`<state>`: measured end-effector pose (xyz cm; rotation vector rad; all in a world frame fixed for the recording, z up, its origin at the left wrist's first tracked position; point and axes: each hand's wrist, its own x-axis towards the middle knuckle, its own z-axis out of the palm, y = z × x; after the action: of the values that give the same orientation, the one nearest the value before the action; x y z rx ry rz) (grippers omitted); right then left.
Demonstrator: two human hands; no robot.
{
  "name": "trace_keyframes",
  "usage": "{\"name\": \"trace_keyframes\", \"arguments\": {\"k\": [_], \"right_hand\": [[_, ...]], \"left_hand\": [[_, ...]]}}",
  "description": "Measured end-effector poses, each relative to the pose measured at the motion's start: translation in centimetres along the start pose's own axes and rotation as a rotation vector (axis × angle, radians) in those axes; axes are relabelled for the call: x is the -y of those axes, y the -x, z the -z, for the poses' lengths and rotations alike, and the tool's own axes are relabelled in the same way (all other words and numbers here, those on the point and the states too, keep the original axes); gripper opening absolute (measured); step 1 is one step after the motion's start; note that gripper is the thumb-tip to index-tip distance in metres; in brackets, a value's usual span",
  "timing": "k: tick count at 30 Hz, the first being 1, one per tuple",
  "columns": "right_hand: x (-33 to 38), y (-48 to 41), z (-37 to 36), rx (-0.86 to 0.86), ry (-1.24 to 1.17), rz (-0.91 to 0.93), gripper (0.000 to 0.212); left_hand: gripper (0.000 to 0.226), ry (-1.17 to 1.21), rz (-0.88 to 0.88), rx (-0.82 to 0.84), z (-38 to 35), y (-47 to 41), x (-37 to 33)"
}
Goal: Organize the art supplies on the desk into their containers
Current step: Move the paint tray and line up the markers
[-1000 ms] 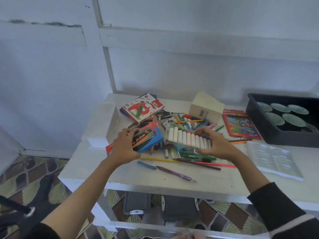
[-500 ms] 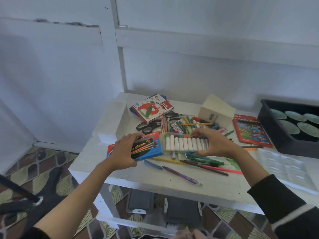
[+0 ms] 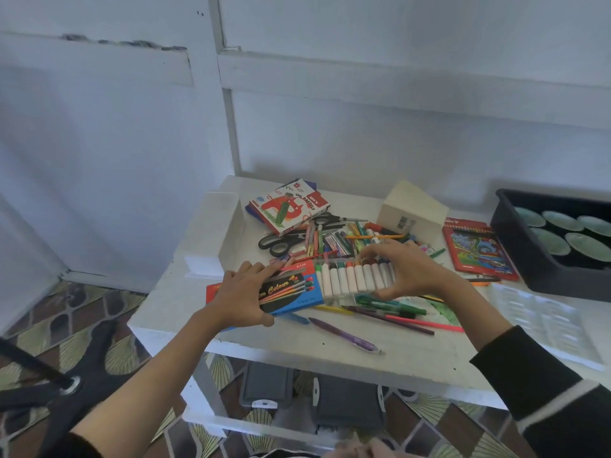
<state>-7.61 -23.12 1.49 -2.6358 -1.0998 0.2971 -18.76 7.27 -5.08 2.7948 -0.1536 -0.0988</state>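
The left hand (image 3: 243, 302) held a blue box (image 3: 291, 290) in a closed grip at its left end, fingers over the far edge and thumb at the near edge, at the front left of the counter (image 3: 406, 355). The right hand (image 3: 418, 276) pinched a tray of markers (image 3: 350, 280) at its right end, fingers on the far edge and thumb on the near one. The tray lay directly right of the box, its long axis running left to right in line with the box and the markers lying crosswise in a row. Its left end met the box's right end, though it could not be told whether it had entered. A straight leftward push by the right hand looked likely, with the left hand bracing the box. The loose pens (image 3: 390, 307) beneath might snag the tray.
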Motion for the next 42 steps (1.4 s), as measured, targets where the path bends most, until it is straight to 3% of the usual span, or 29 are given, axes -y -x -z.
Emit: {"name": "trace_keyframes", "arguments": {"k": [5, 10, 12, 15, 17, 20, 27, 31, 34, 38, 42], "right_hand": [[1.7, -0.8, -0.3, 0.060, 0.137, 0.004, 0.066], [3.7, -2.8, 1.6, -0.071, 0.292, 0.050, 0.076], [4.1, -3.5, 2.9, -0.202, 0.248, 0.018, 0.086], [4.8, -4.4, 4.2, -0.330, -0.020, -0.038, 0.096], [5.4, -5.0, 4.1, -0.382, -0.152, -0.017, 0.092], [6.2, -6.0, 3.1, -0.402, -0.162, 0.040, 0.082], [8.1, -6.9, 0.6, -0.252, -0.296, 0.223, 0.070], [9.1, -6.9, 1.2, -0.166, -0.262, 0.216, 0.063], [8.7, -6.3, 1.4, -0.237, -0.398, 0.220, 0.054], [6.0, -6.4, -0.8, -0.465, -0.465, -0.062, 0.029], [2.4, -6.3, -4.1, -0.129, -0.158, -0.418, 0.021]], "left_hand": [[0.100, 0.055, -0.117, -0.034, -0.2, -0.7, -2.3], [0.099, 0.271, -0.049, -0.203, -1.1, -1.8, -4.0], [0.099, 0.353, 0.013, -0.283, -1.3, -2.1, -4.3], [0.101, 0.401, 0.143, -0.410, -1.3, -2.4, -4.8], [0.104, 0.378, 0.201, -0.467, -1.1, -2.5, -5.2], [0.103, 0.363, 0.249, -0.492, -0.9, -2.5, -5.3], [0.102, 0.462, 0.345, -0.575, -0.4, -2.3, -5.8], [0.106, 0.550, 0.366, -0.667, -0.4, -2.3, -5.9], [0.106, 0.676, 0.325, -0.734, -0.8, -2.3, -5.5], [0.094, 0.867, 0.263, -0.796, -0.2, -1.9, -5.2], [0.090, 0.993, 0.174, -0.836, 0.4, -1.3, -4.7]]}}
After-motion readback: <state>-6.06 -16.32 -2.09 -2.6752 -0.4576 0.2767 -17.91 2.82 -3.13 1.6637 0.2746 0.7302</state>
